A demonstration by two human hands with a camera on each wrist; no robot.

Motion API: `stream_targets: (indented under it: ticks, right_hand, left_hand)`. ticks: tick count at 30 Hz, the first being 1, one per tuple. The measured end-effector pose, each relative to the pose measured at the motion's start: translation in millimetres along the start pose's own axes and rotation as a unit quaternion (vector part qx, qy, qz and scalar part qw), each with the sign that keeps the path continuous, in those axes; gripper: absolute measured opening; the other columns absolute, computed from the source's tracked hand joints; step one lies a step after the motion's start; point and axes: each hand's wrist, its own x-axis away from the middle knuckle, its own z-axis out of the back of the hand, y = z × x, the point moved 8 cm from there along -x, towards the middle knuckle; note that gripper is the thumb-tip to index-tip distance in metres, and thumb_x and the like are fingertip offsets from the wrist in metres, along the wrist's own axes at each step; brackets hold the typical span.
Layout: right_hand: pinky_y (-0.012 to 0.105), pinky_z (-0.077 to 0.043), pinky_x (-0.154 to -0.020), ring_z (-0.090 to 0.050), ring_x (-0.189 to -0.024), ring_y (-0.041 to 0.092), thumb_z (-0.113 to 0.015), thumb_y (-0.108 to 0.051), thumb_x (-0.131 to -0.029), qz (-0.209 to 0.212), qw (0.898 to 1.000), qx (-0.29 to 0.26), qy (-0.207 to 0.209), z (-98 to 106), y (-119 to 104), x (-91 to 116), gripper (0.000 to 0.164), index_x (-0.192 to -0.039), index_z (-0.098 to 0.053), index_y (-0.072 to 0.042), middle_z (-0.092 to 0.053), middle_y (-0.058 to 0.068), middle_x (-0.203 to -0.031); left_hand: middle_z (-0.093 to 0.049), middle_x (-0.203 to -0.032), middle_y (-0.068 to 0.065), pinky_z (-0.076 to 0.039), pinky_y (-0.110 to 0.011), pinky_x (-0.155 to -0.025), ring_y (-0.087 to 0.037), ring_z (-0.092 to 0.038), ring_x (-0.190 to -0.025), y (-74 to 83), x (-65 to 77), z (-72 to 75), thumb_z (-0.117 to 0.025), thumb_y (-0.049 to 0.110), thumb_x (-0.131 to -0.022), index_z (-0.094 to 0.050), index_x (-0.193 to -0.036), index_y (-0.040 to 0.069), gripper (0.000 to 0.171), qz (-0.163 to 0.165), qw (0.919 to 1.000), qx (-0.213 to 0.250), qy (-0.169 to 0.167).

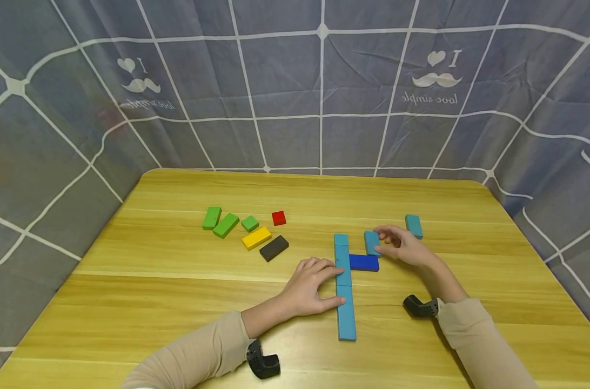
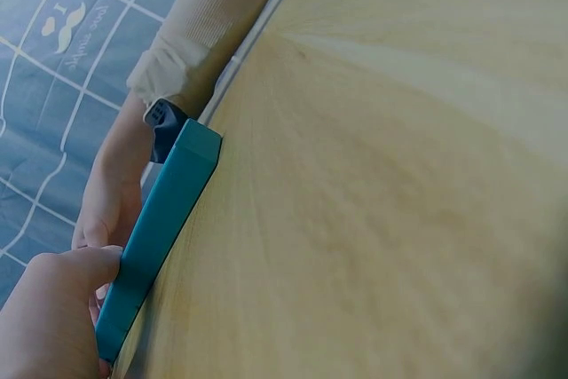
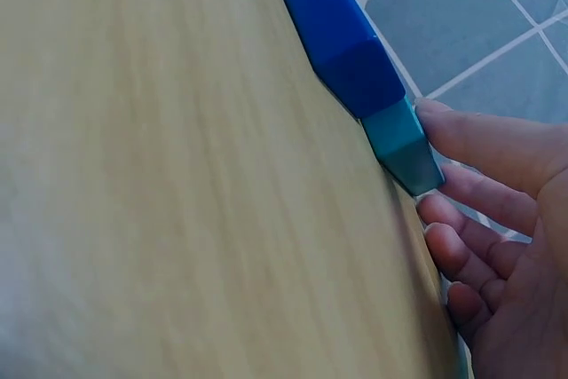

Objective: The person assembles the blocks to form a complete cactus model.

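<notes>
Several light blue blocks form a straight column (image 1: pixel 346 319) on the table, running toward the near edge. My left hand (image 1: pixel 308 286) lies along the column's left side, with thumb and fingertips resting on it; the thumb also shows against the light blue block (image 2: pixel 164 228) in the left wrist view. A dark blue block (image 1: pixel 364 263) sticks out to the right from the column. Just beyond its right end, my right hand (image 1: pixel 406 246) holds a separate light blue block (image 1: pixel 371 243) by thumb and index finger, low at the table; the right wrist view shows this light blue block (image 3: pixel 404 146) too.
Another light blue block (image 1: pixel 414 226) lies behind the right hand. Farther left are green blocks (image 1: pixel 226 225), a small red block (image 1: pixel 279 218), a yellow block (image 1: pixel 256 237) and a black block (image 1: pixel 274 248). A grey curtain (image 1: pixel 285 86) hangs behind the wooden table (image 1: pixel 178 292).
</notes>
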Motion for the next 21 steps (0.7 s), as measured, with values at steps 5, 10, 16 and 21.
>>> stream_targets:
  ticks: [5,10,16,21]
  right_hand:
    - [0.022,-0.035,-0.070,-0.040,-0.085,0.017,-0.063,-0.011,-0.086,0.001,1.000,0.000,-0.002,-0.8,-0.9,0.3,0.046,-0.125,-0.046,0.007,-0.046,0.014,-0.101]
    - [0.022,-0.035,-0.070,-0.040,-0.085,0.017,-0.063,-0.010,-0.086,0.004,1.000,-0.002,0.000,-1.0,-2.3,0.3,0.045,-0.124,-0.046,0.007,-0.047,0.014,-0.100]
    - [0.022,-0.035,-0.070,-0.040,-0.085,0.020,-0.063,-0.010,-0.086,0.011,1.000,-0.003,0.006,-0.8,-4.3,1.0,0.045,-0.123,-0.047,0.008,-0.047,0.015,-0.100]
    - [0.021,-0.036,-0.070,-0.041,-0.084,0.018,-0.063,-0.010,-0.086,0.018,1.000,-0.001,0.007,-0.1,-4.4,1.1,0.045,-0.124,-0.047,0.008,-0.047,0.014,-0.100]
  left_hand:
    - [-0.053,-0.120,0.002,-0.031,-0.037,-0.096,-0.015,-0.044,-0.109,-0.1,0.2,-0.1,-0.061,0.049,-0.080,-0.056,-0.125,0.018,0.055,-0.002,1.0000,-0.001,0.001]
    - [-0.053,-0.120,0.002,-0.031,-0.037,-0.096,-0.015,-0.044,-0.108,-0.1,0.2,0.1,-0.061,0.049,-0.080,-0.057,-0.125,0.018,0.055,-0.001,1.0000,-0.002,0.001]
    - [-0.053,-0.120,0.002,-0.031,-0.037,-0.096,-0.015,-0.044,-0.109,0.1,-0.1,0.1,-0.061,0.049,-0.080,-0.057,-0.125,0.018,0.055,-0.002,1.0000,-0.001,0.002]
    - [-0.053,-0.119,0.002,-0.032,-0.036,-0.094,-0.015,-0.044,-0.108,0.0,-0.2,0.3,-0.061,0.049,-0.080,-0.057,-0.125,0.018,0.055,-0.001,1.0000,-0.002,0.001]
